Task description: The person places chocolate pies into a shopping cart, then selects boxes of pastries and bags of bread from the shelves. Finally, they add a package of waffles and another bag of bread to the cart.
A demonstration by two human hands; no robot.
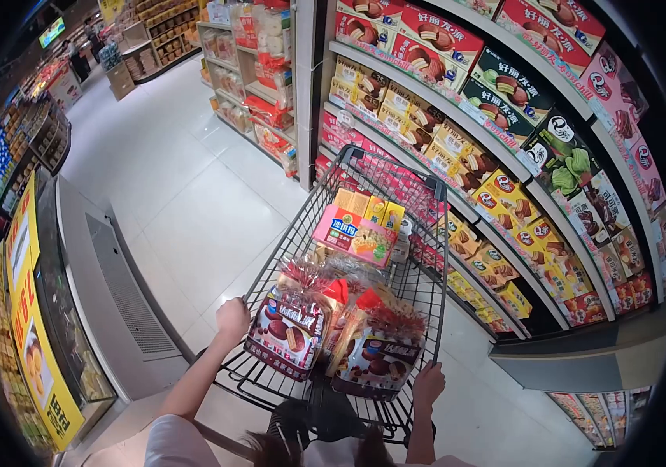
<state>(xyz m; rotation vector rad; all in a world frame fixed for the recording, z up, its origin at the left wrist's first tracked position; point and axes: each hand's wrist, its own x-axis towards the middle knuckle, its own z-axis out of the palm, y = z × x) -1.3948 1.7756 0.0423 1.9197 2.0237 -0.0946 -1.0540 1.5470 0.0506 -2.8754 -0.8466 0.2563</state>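
Note:
A black wire shopping cart (275,253) stands in front of me. My left hand (233,317) is closed around its left rim. Lower down on the other side, my right hand (429,383) is closed on the right rim. Between the hands, at the near end of the basket, sit two bags of chocolate pies: one bag (288,331) by my left hand, the other bag (376,364) by my right. Deeper in the cart lies a pink snack box (355,236), with yellow boxes (383,210) behind it. The fingertips of both hands are partly hidden.
Tall shelves (457,89) of boxed pies line the right side, close to the cart. A display case (119,272) with a yellow sign (33,319) borders the left. Pale floor tiles (185,171) run ahead past a shelf end (251,78) of bagged goods.

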